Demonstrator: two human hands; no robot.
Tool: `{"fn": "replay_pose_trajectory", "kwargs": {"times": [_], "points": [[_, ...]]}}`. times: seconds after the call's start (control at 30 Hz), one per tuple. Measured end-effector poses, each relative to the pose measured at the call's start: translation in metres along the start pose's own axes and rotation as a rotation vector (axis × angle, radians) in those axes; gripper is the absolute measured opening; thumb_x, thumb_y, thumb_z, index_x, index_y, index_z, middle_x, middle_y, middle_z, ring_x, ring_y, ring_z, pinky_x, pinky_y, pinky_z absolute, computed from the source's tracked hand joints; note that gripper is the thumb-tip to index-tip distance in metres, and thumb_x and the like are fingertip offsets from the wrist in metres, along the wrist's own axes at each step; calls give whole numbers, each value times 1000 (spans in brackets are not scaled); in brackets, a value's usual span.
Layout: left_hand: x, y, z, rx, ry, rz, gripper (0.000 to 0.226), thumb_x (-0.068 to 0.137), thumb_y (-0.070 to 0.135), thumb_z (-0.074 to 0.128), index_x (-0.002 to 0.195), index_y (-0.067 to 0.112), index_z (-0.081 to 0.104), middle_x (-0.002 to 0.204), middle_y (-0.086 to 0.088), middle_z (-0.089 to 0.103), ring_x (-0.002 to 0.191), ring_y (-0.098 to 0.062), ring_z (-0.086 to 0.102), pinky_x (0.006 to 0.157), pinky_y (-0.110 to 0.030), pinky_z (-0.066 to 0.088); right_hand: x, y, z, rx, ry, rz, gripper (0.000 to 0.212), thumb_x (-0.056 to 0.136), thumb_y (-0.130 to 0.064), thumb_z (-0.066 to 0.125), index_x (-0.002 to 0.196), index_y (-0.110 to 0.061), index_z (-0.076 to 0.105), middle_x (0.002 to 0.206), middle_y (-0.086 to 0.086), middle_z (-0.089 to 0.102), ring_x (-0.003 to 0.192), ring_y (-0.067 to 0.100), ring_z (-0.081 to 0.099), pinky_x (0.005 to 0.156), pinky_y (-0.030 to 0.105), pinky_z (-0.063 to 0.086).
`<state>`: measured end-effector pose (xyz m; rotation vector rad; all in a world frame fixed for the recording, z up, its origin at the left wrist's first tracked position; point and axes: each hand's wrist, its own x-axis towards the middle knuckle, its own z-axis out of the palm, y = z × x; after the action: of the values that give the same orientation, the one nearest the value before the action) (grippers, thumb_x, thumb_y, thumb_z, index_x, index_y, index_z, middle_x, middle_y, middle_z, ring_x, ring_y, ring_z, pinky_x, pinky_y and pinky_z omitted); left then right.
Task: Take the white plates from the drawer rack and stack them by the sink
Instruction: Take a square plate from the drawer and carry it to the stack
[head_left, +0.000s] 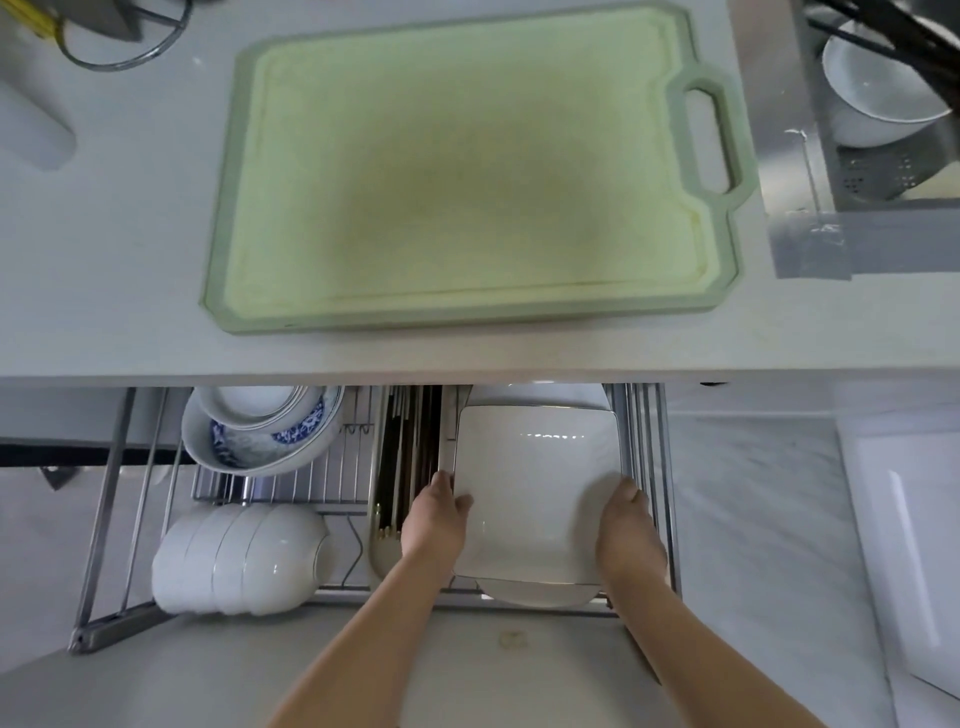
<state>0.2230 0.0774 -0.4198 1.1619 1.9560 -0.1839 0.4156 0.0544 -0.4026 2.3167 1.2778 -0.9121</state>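
A square white plate (535, 488) lies on top of other white plates (535, 597) in the right side of the pulled-out wire drawer rack (649, 467), below the counter edge. My left hand (436, 519) grips the plate's left edge, thumb on its upper face. At the opposite edge, my right hand (631, 535) holds the plate the same way. A round plate rim shows under the square one at the front, and another plate edge shows at the back. The steel sink (883, 171) is at the upper right.
A green cutting board (467, 171) covers much of the counter left of the sink. A white bowl (872, 88) sits in the sink. In the rack: blue-patterned bowls (260, 431), a row of white bowls (239, 556), chopsticks (410, 447) in a middle slot.
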Motion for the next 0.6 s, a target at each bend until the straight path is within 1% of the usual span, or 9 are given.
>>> {"fn": "replay_pose_trajectory", "kwargs": {"times": [0.1,0.2,0.27,0.37,0.47,0.5,0.6], "points": [[2,0,0,-13,0,-1,24,94,23,49,111,7,47,104,-15,64,91,-31,62,68,-34,47,1,3,1,8,17,-9,47,91,4,38,136,1,26,133,12,44,117,24,57,88,34,52],[1,-1,-1,2,-1,-4,28,94,24,48,118,9,47,109,-12,63,93,-29,62,68,-34,46,-1,6,3,28,32,-18,44,91,4,37,134,0,28,131,12,46,114,25,59,84,33,53],[0,-3,-4,38,7,-2,31,95,26,47,122,11,45,110,-9,63,90,-25,62,66,-32,46,-6,5,2,56,30,-17,43,90,6,37,132,-2,31,130,12,47,109,27,61,81,35,53],[-8,-8,-12,68,9,9,33,95,26,46,124,11,45,110,-8,63,83,-21,58,66,-32,46,-17,2,-4,58,11,-20,46,90,6,37,134,-3,30,132,11,47,112,29,60,84,38,51],[-21,-11,-24,57,8,16,41,96,25,46,134,12,40,122,-9,61,88,-18,59,67,-29,46,-29,0,-15,49,0,-43,48,89,7,37,136,-4,30,134,12,47,114,29,59,88,39,50],[-26,-10,-28,52,10,19,42,96,25,46,135,11,40,123,-9,61,88,-17,59,68,-29,47,-34,0,-19,47,-2,-49,48,89,7,37,136,-4,30,134,12,47,114,29,59,89,39,50],[-39,-7,-38,46,8,36,39,95,24,46,130,9,43,118,-10,62,93,-21,62,75,-34,51,-47,0,-34,51,15,-62,49,89,7,37,135,-6,31,134,10,47,115,29,59,89,38,49]]}}
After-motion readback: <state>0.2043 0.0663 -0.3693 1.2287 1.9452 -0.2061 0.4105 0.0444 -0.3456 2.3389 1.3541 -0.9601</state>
